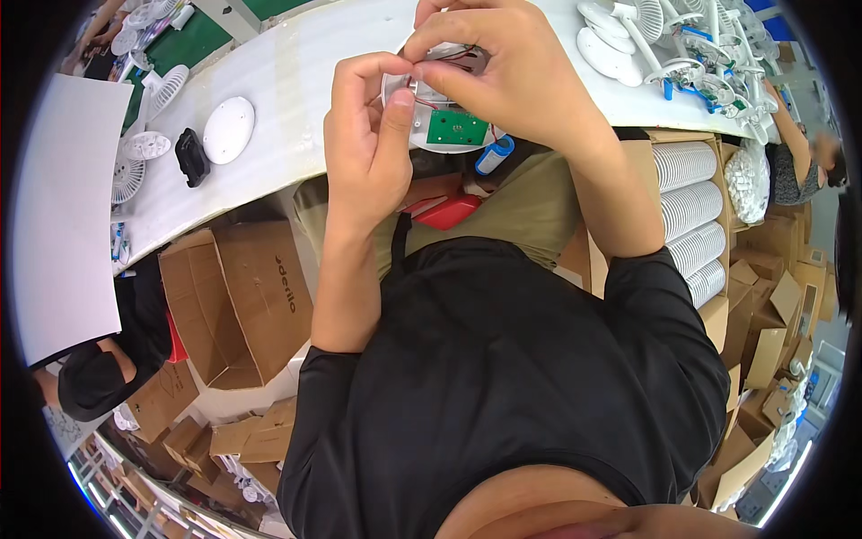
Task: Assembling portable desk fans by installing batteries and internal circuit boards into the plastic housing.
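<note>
A: "Biggest first! The white worktable (287, 72) stretched right across, and white fan units (648, 20) crowded its right end!"

B: "And the main piece? The white housing (418, 133) was at the table's near edge, around the middle, standing open with its insides on show. Closing it up looked a job not yet done!"

A: "Over it, both hands! The left hand (368, 135) took the left side, the right hand (503, 76) arched across the top. On each, thumb and forefinger were drawn nearly together at the tips, but clamped on a lead or not? I couldn't tell!"

B: "Now the score: the green circuit board (456, 128) lay inside the housing, toward its near rim. That part looked done!"

A: "But the blue battery (496, 154) was outside, just beside the near right rim, out past the table's edge! Unfinished there, I judged."

B: "Smallest of all, thin wires (462, 57) curled inside the housing. Roughly midway, by my reckoning; any joint being made was hidden by those fingertips!"
</note>
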Motion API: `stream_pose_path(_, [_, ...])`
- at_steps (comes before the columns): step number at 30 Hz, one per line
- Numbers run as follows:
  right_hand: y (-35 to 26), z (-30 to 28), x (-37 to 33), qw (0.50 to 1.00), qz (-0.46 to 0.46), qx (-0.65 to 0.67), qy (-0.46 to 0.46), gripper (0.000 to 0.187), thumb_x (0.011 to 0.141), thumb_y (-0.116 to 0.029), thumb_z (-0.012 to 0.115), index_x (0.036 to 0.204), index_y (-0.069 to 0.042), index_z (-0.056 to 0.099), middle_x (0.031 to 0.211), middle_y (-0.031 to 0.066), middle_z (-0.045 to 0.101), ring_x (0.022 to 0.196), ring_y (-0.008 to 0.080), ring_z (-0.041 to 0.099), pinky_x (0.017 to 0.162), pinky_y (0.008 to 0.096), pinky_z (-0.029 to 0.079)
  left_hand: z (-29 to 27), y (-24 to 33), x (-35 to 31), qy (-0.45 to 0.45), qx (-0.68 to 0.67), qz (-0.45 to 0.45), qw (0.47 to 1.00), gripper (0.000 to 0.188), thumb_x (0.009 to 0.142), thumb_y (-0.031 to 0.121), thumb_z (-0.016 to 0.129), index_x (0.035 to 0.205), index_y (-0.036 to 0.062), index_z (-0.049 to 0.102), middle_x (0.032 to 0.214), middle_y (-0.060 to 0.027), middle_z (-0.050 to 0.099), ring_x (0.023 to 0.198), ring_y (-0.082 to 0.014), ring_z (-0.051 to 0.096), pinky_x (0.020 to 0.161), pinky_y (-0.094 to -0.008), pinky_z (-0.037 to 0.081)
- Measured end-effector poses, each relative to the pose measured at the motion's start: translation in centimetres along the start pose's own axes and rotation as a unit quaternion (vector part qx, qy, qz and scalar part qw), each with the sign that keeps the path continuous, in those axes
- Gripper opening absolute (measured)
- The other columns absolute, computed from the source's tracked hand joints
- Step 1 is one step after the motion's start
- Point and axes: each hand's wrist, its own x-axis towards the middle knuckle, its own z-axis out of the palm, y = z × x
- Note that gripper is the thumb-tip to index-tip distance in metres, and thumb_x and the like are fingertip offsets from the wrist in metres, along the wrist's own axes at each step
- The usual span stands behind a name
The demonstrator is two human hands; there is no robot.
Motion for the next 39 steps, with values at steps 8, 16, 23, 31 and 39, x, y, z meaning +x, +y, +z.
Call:
stream_pose_path(8, [3.4, 0.5, 1.7, 0.989, -0.13, -0.031, 0.055, 0.011, 0.074, -0.002, 0.068, 0.085, -0.004, 0.069, 0.1, 0.0095, 0.056, 0.084, 0.022, 0.054, 0.071, 0.0301, 0.045, -1.1, 2.7, 1.4, -0.04, 0.038, -0.061, 0.997, 0.02, 0.092, 0.002, 0.052, 0.11, 0.0067, 0.056, 0.077, -0.002, 0.054, 0.063, -0.0077, 0.038, 0.057, -0.0208, 0.031])
stream_pose_path(16, [1.8, -2.1, -5.3, 0.968, -0.073, 0.028, 0.237, 0.019, 0.077, -0.007, 0.068, 0.095, -0.005, 0.066, 0.099, 0.008, 0.059, 0.085, 0.0205, 0.056, 0.075, 0.0294, 0.046, -0.4, 4.7, 1.6, -0.012, -0.005, -0.087, 0.996, 0.018, 0.091, 0.0, 0.053, 0.107, 0.0059, 0.057, 0.07, -0.001, 0.051, 0.06, -0.0064, 0.035, 0.054, -0.0201, 0.029])
stream_pose_path(23, [4.3, 3.3, -7.9, 0.971, -0.001, 0.058, 0.232, 0.03, 0.082, 0.001, 0.065, 0.111, 0.0, 0.059, 0.099, 0.0081, 0.058, 0.082, 0.0154, 0.055, 0.072, 0.0236, 0.046, -1.8, 3.1, 2.9, -0.033, 0.081, -0.017, 0.996, 0.019, 0.09, -0.002, 0.053, 0.107, 0.0058, 0.058, 0.072, -0.0029, 0.053, 0.06, -0.0062, 0.038, 0.054, -0.0195, 0.03])
stream_pose_path(31, [4.6, 1.2, -8.8, 0.988, 0.061, 0.125, 0.059, 0.039, 0.084, 0.006, 0.063, 0.122, 0.001, 0.063, 0.099, 0.008, 0.058, 0.081, 0.015, 0.056, 0.07, 0.0222, 0.047, -0.7, 2.1, 1.3, 0.031, 0.062, -0.054, 0.996, 0.019, 0.09, -0.002, 0.052, 0.107, 0.005, 0.057, 0.076, -0.0081, 0.061, 0.06, -0.0072, 0.046, 0.054, -0.0191, 0.036])
stream_pose_path(39, [3.7, 1.3, -7.7, 0.961, 0.046, 0.268, 0.043, 0.026, 0.086, 0.006, 0.062, 0.11, 0.001, 0.071, 0.098, 0.0076, 0.057, 0.081, 0.016, 0.055, 0.075, 0.0232, 0.049, -0.7, 2.2, 1.2, 0.064, 0.064, -0.054, 0.994, 0.02, 0.09, -0.004, 0.051, 0.108, 0.0045, 0.055, 0.078, -0.0103, 0.064, 0.057, -0.0071, 0.047, 0.052, -0.0185, 0.037])
